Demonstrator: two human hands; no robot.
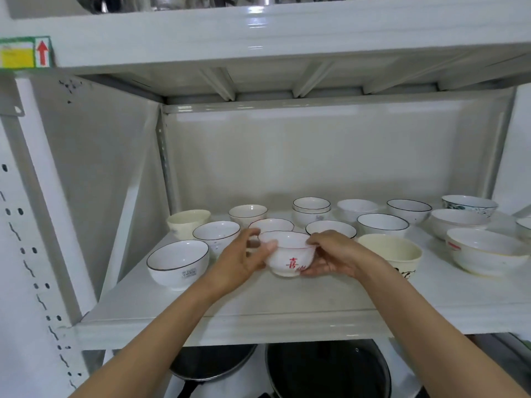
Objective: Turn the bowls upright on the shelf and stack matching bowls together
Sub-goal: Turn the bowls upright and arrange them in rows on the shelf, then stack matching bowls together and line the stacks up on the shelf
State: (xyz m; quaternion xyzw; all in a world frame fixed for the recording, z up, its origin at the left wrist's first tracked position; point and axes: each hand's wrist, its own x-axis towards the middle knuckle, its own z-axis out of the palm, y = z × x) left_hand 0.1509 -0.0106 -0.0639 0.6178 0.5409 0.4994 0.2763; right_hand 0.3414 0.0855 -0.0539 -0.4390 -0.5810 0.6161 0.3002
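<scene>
On the white shelf we see a black-rimmed bowl standing upright at the left. Just right of it our left hand and right hand curl around a red-lettered bowl, holding it upright near the shelf's front middle. Beside our right hand sits a cream bowl, then a wide white bowl.

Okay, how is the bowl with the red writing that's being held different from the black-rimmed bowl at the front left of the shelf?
The red-lettered bowl has a thin red rim and red characters on its side; the black-rimmed bowl has a dark rim line and a small sticker label. The red-lettered bowl is gripped by the left hand and right hand; the black-rimmed bowl stands untouched on the shelf. It also looks somewhat larger. Both are white and upright.
</scene>
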